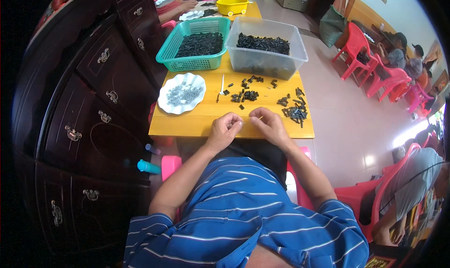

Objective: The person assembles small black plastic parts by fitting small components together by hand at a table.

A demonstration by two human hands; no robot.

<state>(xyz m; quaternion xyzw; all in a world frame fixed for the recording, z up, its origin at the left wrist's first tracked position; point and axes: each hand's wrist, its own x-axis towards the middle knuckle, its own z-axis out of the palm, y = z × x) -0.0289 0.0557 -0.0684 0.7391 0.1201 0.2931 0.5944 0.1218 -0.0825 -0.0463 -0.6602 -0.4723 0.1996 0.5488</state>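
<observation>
Judged early in the batch: ample stock left; finished pieces could not be told from unfinished. Counted, left to right: one white plate (162,100) of clear bits (184,94), too many to number; one green basket (187,63) heaped with black pieces (201,44); left hand (225,131), fingers pinched narrow, contents unclear; one middle cluster (251,95) beyond the hands; one clear tub (293,64), likewise stocked; right hand (270,125), also pinched, contents unclear; one right cluster (296,114) near the table's (187,125) edge
</observation>
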